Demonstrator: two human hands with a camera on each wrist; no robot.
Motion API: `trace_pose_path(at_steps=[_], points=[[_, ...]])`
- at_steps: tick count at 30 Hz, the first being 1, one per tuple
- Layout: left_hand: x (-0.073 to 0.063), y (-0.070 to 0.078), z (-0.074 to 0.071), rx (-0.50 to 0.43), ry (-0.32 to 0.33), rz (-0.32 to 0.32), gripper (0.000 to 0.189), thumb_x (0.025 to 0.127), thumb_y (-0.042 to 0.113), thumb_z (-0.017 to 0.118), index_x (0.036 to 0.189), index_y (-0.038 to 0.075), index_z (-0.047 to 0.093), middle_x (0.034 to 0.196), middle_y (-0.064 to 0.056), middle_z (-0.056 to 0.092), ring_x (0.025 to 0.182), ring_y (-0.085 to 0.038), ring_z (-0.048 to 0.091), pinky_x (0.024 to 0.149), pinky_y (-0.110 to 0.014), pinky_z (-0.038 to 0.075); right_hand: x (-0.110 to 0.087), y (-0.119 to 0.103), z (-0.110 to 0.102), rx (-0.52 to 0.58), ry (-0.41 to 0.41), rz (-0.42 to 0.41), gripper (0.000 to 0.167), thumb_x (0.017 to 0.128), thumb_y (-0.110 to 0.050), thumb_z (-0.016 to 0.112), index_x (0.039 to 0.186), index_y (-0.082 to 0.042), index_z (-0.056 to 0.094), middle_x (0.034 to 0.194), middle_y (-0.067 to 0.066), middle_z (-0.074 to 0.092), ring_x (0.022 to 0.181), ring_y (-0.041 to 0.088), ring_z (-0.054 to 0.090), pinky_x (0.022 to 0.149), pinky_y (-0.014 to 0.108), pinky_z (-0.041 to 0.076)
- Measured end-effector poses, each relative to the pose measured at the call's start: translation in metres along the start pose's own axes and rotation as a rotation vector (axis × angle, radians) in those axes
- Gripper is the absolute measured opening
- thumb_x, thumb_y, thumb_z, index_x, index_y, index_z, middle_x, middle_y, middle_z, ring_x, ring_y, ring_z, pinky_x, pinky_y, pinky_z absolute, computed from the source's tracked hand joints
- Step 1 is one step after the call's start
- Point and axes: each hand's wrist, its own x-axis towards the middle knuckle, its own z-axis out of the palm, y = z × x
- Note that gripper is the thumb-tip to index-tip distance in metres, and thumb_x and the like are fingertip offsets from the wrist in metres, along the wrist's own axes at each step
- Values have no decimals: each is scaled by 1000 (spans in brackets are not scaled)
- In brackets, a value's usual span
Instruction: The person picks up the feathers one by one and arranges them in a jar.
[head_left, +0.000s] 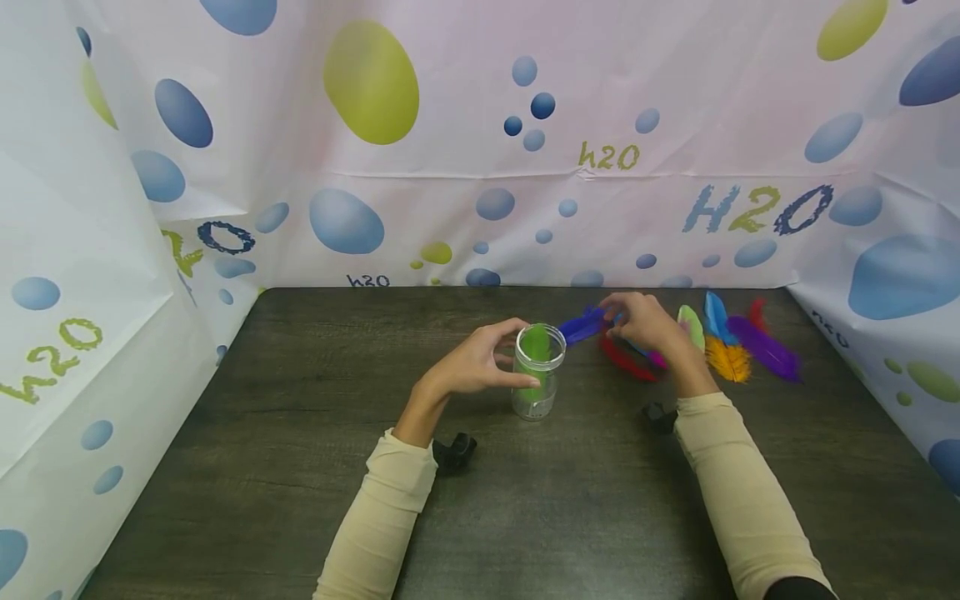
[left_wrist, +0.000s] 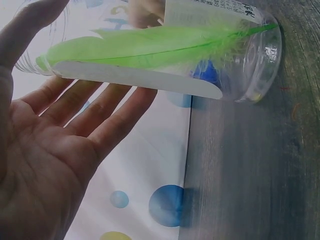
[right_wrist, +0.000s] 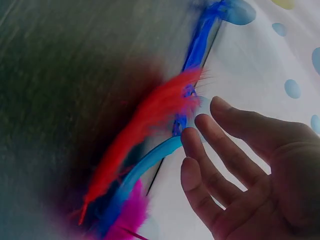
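Note:
My left hand grips a clear jar upright on the table, thumb across the front and fingers behind. A green feather stands inside the jar, beside a white label seen through the wall. To the right, my right hand hovers over a loose group of feathers, its fingers bent and apart. Nearest its fingertips are a blue feather and a light blue feather. A red feather and a magenta feather lie just below the hand.
Further right lie a pale green feather, a light blue one, an orange feather, a purple feather and a small red one. The dark wooden table ends at a printed backdrop.

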Motion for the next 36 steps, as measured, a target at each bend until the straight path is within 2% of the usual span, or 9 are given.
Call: trace_pose_path(at_steps=[11, 23, 28, 36], points=[[-2, 0, 2, 9, 1, 16, 62, 85, 2, 83, 139, -2, 54, 129, -17, 64, 122, -28, 64, 100, -34, 57, 3, 6, 4, -14, -64, 13, 50, 87, 2, 77, 132, 12, 58, 119, 33, 67, 99, 44, 71, 88, 55, 58], [-4, -3, 4, 22, 5, 28, 63, 85, 1, 83, 140, -2, 53, 130, -17, 63, 123, -28, 64, 101, -34, 56, 5, 4, 3, -89, -134, 48, 58, 86, -2, 79, 138, 9, 55, 127, 33, 63, 123, 55, 55, 105, 66, 45], [-4, -3, 4, 22, 5, 23, 63, 85, 2, 83, 141, -2, 53, 131, -17, 63, 124, -28, 63, 101, -35, 56, 4, 4, 2, -107, -146, 51, 62, 83, 0, 80, 139, 10, 54, 127, 33, 62, 123, 56, 54, 105, 67, 44], [-3, -3, 4, 21, 5, 25, 63, 85, 2, 83, 140, -2, 53, 130, -17, 63, 124, -28, 63, 100, -34, 57, 3, 4, 6, -100, -161, 84, 69, 79, 7, 79, 142, 8, 51, 124, 34, 62, 117, 53, 59, 99, 63, 50]])
